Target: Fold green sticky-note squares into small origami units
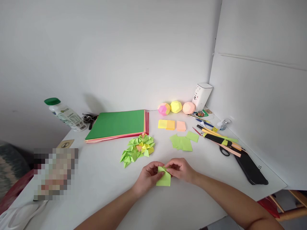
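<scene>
Both hands are on one light green square of paper (163, 180) above the white table. My left hand (151, 174) pinches it at its left side, thumb on top. The fingers of my right hand (180, 169) are closed on its upper right edge. Beyond my left hand lies a heap of folded paper pieces (133, 150), mostly green with some yellow and orange. Past my right hand are several loose green paper squares (183, 142), spread and overlapping.
Yellow and orange note pads (166, 124) sit farther back, before three paper balls (176, 107). Coloured sheets (120, 123) are stacked at the back left, near a white bottle (68, 116). Scissors (224, 151), pens and a black case (250, 167) lie along the right side.
</scene>
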Action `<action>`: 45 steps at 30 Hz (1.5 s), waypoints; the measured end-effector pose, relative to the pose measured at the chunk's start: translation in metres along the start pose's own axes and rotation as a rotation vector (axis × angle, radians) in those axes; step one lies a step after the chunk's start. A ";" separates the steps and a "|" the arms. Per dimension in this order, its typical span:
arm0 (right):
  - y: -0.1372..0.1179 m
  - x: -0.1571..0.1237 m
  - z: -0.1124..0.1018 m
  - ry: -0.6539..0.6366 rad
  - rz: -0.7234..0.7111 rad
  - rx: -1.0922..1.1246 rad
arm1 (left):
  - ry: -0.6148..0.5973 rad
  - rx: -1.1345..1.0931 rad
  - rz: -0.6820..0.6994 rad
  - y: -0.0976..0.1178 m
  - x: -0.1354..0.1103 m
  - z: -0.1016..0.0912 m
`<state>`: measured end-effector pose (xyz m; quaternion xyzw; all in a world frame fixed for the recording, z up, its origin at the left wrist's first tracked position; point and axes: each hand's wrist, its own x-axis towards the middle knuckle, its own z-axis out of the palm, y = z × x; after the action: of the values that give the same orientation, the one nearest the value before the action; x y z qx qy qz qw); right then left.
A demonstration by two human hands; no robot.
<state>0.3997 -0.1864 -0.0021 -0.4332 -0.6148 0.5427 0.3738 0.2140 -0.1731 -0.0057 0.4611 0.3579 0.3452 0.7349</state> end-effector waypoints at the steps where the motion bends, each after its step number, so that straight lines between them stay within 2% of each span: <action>1: 0.000 0.000 0.000 0.014 -0.029 -0.048 | 0.006 0.003 0.000 -0.001 0.000 0.000; 6: -0.001 0.000 0.001 0.097 -0.208 -0.284 | 0.063 0.037 0.009 -0.002 0.000 0.000; 13: -0.001 -0.004 0.003 0.067 -0.315 -0.438 | 0.126 0.060 0.064 -0.004 0.002 -0.001; 16: 0.000 -0.004 0.004 0.091 -0.331 -0.459 | 0.088 0.110 0.070 -0.007 0.002 -0.001; 22: -0.004 -0.003 0.004 0.090 -0.388 -0.437 | 0.013 0.248 0.197 -0.007 0.000 0.000; 25: -0.006 -0.003 0.003 0.087 -0.342 -0.402 | -0.034 0.312 0.199 -0.005 -0.001 0.000; 28: -0.004 -0.002 0.002 0.075 -0.232 -0.331 | -0.029 0.317 0.193 -0.002 -0.002 0.000; 33: 0.000 -0.001 0.001 0.047 -0.015 -0.106 | 0.002 0.217 0.077 -0.001 -0.003 0.001; 35: 0.000 -0.001 0.000 0.039 0.045 -0.030 | -0.021 0.166 0.039 -0.002 -0.003 0.000; 38: -0.002 -0.002 0.000 -0.002 0.064 0.027 | -0.064 0.138 0.023 -0.001 -0.004 -0.001; 42: -0.005 -0.003 0.002 -0.029 0.066 0.050 | -0.144 0.218 0.009 0.002 -0.005 0.000; 45: -0.006 -0.003 0.001 -0.047 0.107 0.107 | -0.141 0.183 0.002 0.003 -0.005 0.002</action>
<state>0.3989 -0.1900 0.0037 -0.4322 -0.5694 0.6040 0.3524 0.2126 -0.1766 -0.0011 0.5500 0.3349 0.2786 0.7126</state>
